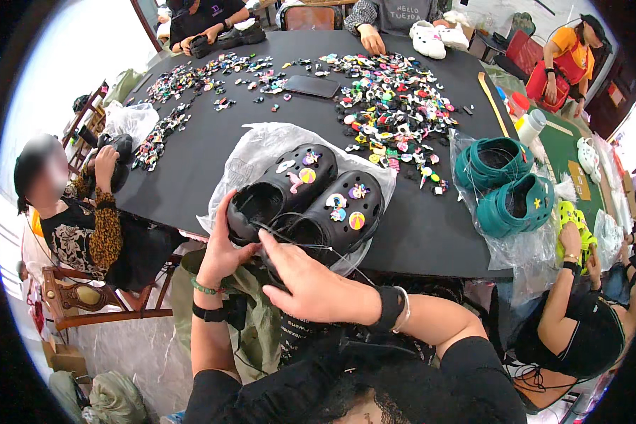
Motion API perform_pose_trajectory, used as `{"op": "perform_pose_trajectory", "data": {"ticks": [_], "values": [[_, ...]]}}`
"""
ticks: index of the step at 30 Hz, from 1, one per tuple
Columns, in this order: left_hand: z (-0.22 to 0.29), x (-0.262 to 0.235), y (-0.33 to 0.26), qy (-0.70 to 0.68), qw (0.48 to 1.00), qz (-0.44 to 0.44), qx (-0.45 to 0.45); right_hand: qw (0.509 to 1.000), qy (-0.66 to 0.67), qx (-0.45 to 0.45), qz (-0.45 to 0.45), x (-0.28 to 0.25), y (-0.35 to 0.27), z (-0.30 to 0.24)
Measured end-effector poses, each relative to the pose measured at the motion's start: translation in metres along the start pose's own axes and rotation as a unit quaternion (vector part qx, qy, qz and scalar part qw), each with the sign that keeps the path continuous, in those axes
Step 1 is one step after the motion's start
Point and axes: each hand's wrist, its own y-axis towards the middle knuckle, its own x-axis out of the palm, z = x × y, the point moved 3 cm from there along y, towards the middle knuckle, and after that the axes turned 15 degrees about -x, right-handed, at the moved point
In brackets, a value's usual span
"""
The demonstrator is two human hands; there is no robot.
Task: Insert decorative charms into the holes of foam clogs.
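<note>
Gripping the left black clog with left hand, thumb and fingers round its heel // right hand stretched by the right black clog's heel, honestly can't tell if it's pinching anything // pair's on a crinkly bag, worktop's near edge

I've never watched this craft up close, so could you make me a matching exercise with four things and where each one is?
Things
1. Black clogs
2. Teal clogs
3. Smartphone
4. Yellow-green clog

Places
A. Lying flat beside the large heap of shoe charms
B. In the hands of a co-worker at the right
C. At the wearer's left hand
D. On clear plastic at the right of the black table

Pairs: 1-C, 2-D, 3-A, 4-B
</note>
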Motion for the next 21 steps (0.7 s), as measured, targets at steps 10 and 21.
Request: {"op": "perform_pose_trajectory", "data": {"ticks": [10, 21], "values": [[0.001, -0.003, 0.001, 0.028, 1.000, -0.006, -0.011, 0.961, -0.245, -0.112, 0.059, -0.078, -0.016, -0.035], [0.036, -0.013, -0.004, 0.220, 0.971, 0.069, -0.058, 0.948, -0.312, -0.034, -0.057, -0.037, -0.053, -0.015]]}}
